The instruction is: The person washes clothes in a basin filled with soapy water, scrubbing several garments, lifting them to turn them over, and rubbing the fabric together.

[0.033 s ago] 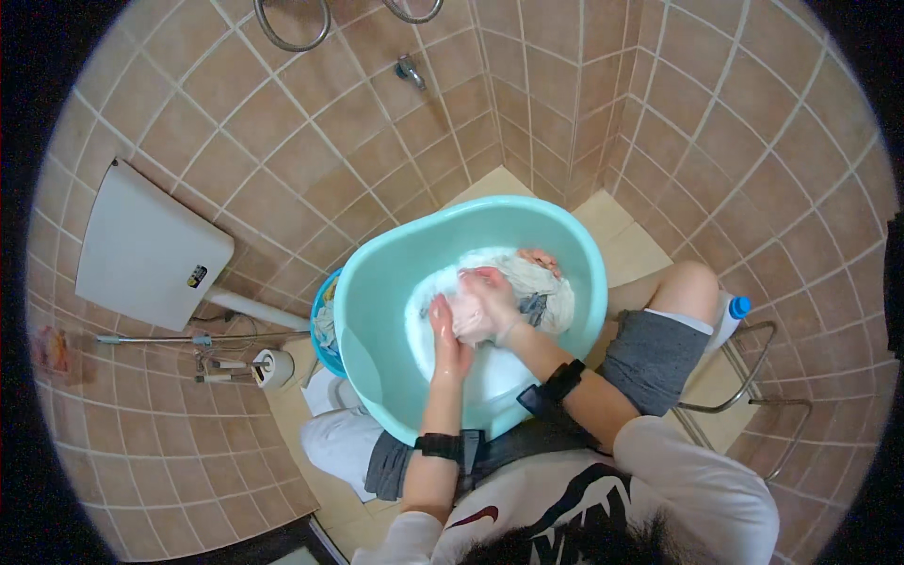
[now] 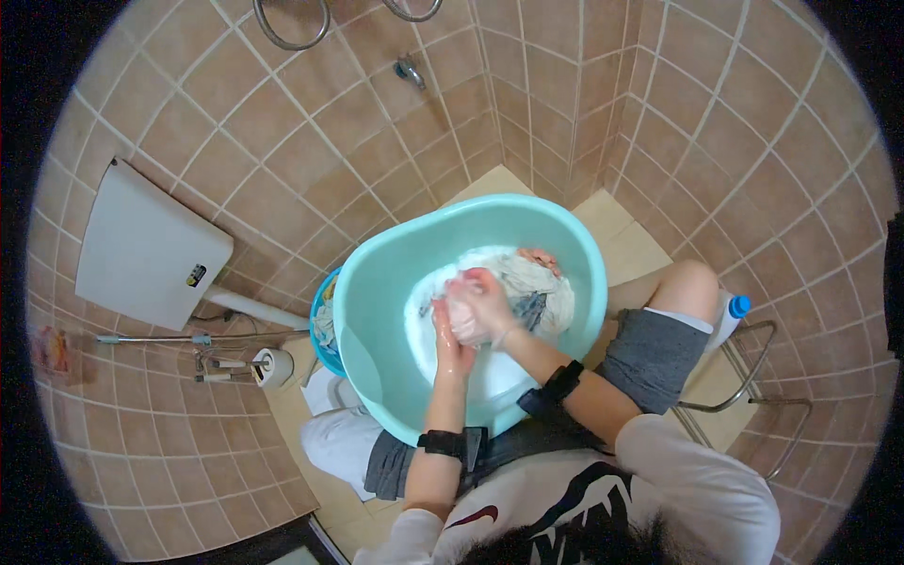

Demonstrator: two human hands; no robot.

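A large turquoise basin (image 2: 363,247) holds soapy water with white suds (image 2: 428,299). Over the suds, a wet pale pink cloth (image 2: 463,326) is bunched between my two hands. My left hand (image 2: 454,352) grips it from the left, fingers pointing away from me. From the right, my right hand (image 2: 490,299) is closed over the cloth, with its fingers partly blurred. Just right of my hands lie a white wet garment (image 2: 527,275), a grey-blue cloth (image 2: 529,311) and a peach cloth (image 2: 540,258), heaped against the basin's side.
Left of the basin stands a blue tub (image 2: 326,363) with clothes. Beyond it are a white cistern (image 2: 151,250) and a toilet roll (image 2: 274,368). A blue-capped white bottle (image 2: 727,320) and a metal-framed rack (image 2: 753,377) are on the right. A tap (image 2: 409,72) juts from the tiled wall.
My hands have drawn closer together around the pink cloth. The right one has shifted slightly left and its fingers have curled in more.
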